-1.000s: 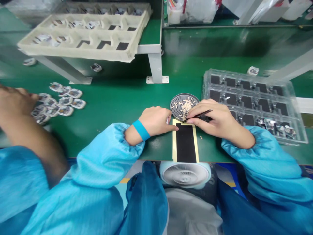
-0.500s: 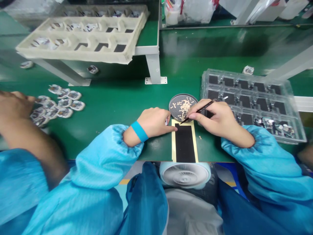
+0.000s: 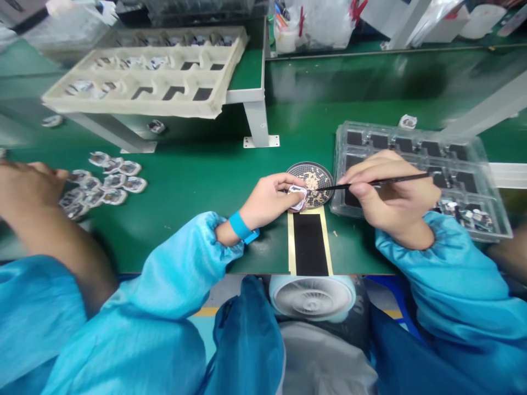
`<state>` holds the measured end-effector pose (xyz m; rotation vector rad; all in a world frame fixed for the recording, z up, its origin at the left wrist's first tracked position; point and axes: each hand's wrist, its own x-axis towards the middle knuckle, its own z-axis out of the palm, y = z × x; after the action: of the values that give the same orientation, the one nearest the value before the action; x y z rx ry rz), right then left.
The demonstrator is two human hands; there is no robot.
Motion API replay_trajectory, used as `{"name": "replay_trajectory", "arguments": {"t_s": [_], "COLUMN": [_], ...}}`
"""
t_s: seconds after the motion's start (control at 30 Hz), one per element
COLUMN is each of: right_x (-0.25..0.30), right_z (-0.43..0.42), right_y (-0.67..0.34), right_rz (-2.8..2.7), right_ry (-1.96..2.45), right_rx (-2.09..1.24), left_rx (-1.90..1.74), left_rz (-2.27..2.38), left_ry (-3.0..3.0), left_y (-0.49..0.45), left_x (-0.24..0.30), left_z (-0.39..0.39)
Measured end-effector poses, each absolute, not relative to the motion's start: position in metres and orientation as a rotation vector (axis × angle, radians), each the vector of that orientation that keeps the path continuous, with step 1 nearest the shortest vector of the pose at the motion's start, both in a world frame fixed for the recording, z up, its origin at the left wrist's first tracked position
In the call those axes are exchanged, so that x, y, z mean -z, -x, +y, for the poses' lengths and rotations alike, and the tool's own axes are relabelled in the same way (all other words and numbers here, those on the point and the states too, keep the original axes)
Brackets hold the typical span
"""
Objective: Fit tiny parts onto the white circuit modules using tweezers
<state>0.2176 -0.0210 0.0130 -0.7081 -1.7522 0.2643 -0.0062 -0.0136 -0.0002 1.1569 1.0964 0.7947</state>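
Green matting covers the desk [image 3: 193,175]. Her left hand [image 3: 269,200] has lifted off the black strip [image 3: 309,244] and now pinches a small white part [image 3: 297,196] at the edge of the round mesh dish [image 3: 319,178]. Meanwhile the right hand [image 3: 393,189] has swung its tweezers [image 3: 370,184] level, tips over the dish, so picking looks underway. Just right sits a clear tray [image 3: 473,148]; a co-worker's hand [image 3: 24,184] works loose parts [image 3: 102,181] far left.

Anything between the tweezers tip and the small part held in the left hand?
Nothing visible. The thin black tweezers in the right hand point across the round perforated dish of small pale pieces toward the small white-and-metal part pinched in the left hand; the gap over the dish looks open.
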Motion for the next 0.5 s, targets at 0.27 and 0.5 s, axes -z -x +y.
{"name": "replay_trajectory", "arguments": {"t_s": [0.27,0.5], "right_x": [-0.001,-0.001], "right_z": [-0.019,-0.018], "right_y": [-0.218,-0.217], "right_rz": [-1.934,-2.023], "right_ry": [0.71,0.754], "right_rx": [-0.222,-0.213], "left_rx": [-0.941,-0.957], "left_rz": [1.093,1.102], "left_ry": [-1.19,-1.211], "left_y": [0.004,0.004], "left_x": [0.011,0.014], "left_z": [-0.016,-0.016]}}
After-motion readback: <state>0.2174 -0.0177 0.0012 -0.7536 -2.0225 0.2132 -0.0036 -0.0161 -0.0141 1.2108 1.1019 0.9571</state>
